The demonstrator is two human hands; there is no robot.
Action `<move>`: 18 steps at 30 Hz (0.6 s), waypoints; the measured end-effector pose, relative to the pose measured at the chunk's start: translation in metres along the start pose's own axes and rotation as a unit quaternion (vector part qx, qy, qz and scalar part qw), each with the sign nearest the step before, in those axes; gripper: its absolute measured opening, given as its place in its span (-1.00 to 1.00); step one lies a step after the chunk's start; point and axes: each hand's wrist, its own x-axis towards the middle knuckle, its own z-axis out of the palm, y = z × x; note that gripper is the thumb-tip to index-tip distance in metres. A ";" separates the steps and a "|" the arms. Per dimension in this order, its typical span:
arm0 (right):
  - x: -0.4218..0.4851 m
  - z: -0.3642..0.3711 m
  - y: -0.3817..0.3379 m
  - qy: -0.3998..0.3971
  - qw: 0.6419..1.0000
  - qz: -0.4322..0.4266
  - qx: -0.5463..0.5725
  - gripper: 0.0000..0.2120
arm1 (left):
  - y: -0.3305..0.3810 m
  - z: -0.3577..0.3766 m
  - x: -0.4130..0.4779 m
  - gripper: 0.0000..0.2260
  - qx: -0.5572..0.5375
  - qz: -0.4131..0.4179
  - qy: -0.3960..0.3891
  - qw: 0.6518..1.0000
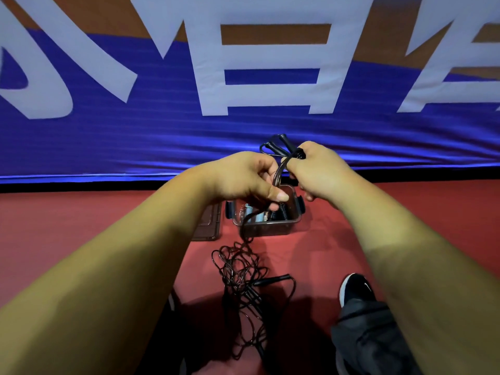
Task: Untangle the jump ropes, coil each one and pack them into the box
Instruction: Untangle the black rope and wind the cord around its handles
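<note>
- The right hand grips two black rope handles, with the fingers curled around them, above the box.
- The left hand pinches the dark rope between thumb and fingers.
- The clear box stands on the red floor, under the hands.
- A tangled pile of rope lies near, in front of the box.
- A dark lid lies left of the box.
</note>
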 end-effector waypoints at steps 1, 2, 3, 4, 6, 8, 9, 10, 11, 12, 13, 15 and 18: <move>0.001 0.001 0.000 0.003 1.000 -0.002 0.004 -0.84 | 0.001 -0.001 0.002 -0.70 0.049 -0.017 0.025 0.998; 0.001 0.001 0.001 0.006 1.000 -0.003 0.008 -0.84 | 0.001 -0.002 0.004 -0.69 0.133 -0.030 0.059 0.989; 0.002 0.001 0.002 0.007 1.000 -0.004 0.012 -0.84 | 0.000 -0.004 0.008 -0.69 0.238 -0.040 0.101 0.965; 0.002 0.002 0.002 0.008 1.000 -0.004 0.017 -0.84 | 0.000 -0.004 0.012 -0.71 0.339 -0.044 0.146 0.928; 0.002 0.002 0.003 0.011 1.000 -0.007 0.027 -0.81 | 0.000 -0.003 0.016 -0.85 0.439 -0.039 0.218 0.871; 0.003 0.002 0.003 0.018 0.999 -0.008 0.045 -0.78 | -0.001 -0.001 0.020 -0.93 0.435 -0.044 0.265 0.859; 0.003 0.002 0.002 0.021 0.998 -0.008 0.057 -0.77 | -0.001 0.000 0.021 -0.91 0.434 -0.052 0.283 0.853; 0.003 0.002 0.002 0.021 0.998 -0.008 0.066 -0.78 | -0.001 0.001 0.021 -0.87 0.423 -0.063 0.291 0.856; 0.003 0.003 0.002 0.022 0.997 -0.008 0.075 -0.78 | -0.001 0.001 0.021 -0.81 0.373 -0.068 0.290 0.879; 0.004 0.003 0.003 0.024 0.996 -0.008 0.084 -0.80 | 0.001 0.002 0.021 -0.76 0.277 -0.068 0.275 0.918; 0.005 0.003 0.004 0.026 0.995 -0.006 0.094 -0.81 | 0.004 0.004 0.019 -0.74 0.144 -0.066 0.246 0.956; 0.006 0.004 0.006 0.039 0.993 0.003 0.113 -0.81 | 0.006 0.003 0.013 -0.77 -0.067 -0.049 0.159 0.984; 0.011 0.003 0.009 0.049 0.987 0.027 0.151 -0.79 | 0.006 -0.008 0.003 -0.86 -0.172 0.010 -0.002 0.985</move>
